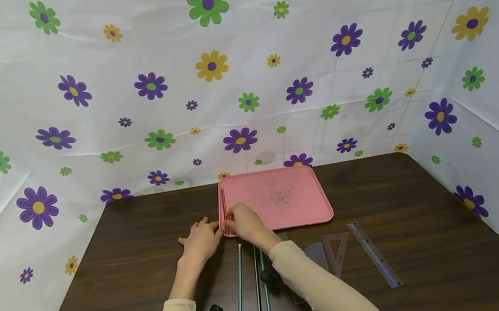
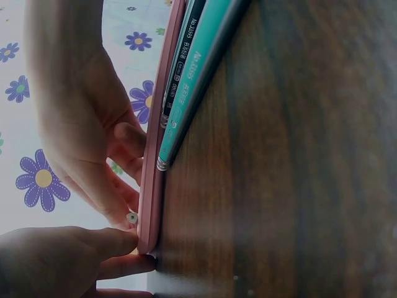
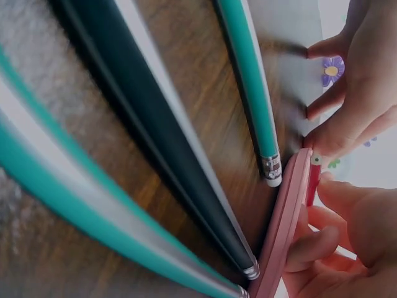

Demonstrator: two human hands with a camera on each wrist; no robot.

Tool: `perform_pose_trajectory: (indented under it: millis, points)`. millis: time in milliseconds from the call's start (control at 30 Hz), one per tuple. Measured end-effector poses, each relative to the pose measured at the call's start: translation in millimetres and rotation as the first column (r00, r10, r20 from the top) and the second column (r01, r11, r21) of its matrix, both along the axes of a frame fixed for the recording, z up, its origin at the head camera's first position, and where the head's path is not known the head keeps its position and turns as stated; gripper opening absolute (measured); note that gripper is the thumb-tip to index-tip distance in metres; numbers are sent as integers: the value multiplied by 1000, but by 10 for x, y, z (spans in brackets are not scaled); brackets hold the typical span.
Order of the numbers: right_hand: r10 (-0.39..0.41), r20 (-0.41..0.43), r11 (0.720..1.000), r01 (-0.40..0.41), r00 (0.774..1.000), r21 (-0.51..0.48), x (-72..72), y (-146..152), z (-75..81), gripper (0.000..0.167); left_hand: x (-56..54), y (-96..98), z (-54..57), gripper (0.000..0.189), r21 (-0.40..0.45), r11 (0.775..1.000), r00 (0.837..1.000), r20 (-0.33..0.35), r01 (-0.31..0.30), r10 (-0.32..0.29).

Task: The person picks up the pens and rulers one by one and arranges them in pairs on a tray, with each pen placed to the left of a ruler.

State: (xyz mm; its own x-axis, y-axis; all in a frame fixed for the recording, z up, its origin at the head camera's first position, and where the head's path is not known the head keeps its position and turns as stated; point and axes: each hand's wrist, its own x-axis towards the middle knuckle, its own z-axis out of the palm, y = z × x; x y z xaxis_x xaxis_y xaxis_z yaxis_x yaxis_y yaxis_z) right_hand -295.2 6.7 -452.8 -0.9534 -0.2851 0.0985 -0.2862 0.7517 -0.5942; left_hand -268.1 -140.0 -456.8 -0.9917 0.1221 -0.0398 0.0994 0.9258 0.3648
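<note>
A red pencil lies lengthwise inside the left side of the pink tray. My right hand pinches its near end, where the pale tip shows beside my thumb in the right wrist view. My left hand touches the tray's near left corner with straight, spread fingers, some of them down on the table. Just in front of the tray lie a teal pencil, a black pencil and a second teal pencil, the latter two partly under my right forearm.
Right of the pencils lie a blue-tinted clear protractor, a clear set square and a clear ruler. Another clear piece is mostly hidden by my right sleeve. Flowered cloth hangs behind and beside the brown table.
</note>
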Motion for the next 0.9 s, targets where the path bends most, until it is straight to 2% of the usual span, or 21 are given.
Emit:
perform_pose_trajectory:
  millis: [300, 500, 667, 900]
  points:
    - [-6, -4, 993, 6, 1000, 121, 11, -22, -37, 15, 1, 18, -14, 42, 0, 1000, 1000, 3, -6, 6]
    - [19, 5, 989, -19, 1000, 148, 21, -34, -20, 25, 22, 10, 39, 42, -8, 1000, 1000, 8, -5, 5]
    - [42, -21, 984, -37, 999, 176, 15, -34, -29, 26, 28, 6, 34, 42, -1, 1000, 1000, 8, -1, 1]
    - [33, -33, 987, -27, 999, 157, 29, -39, -42, 26, 17, -1, 16, 42, 3, 1000, 1000, 2, 1, -1]
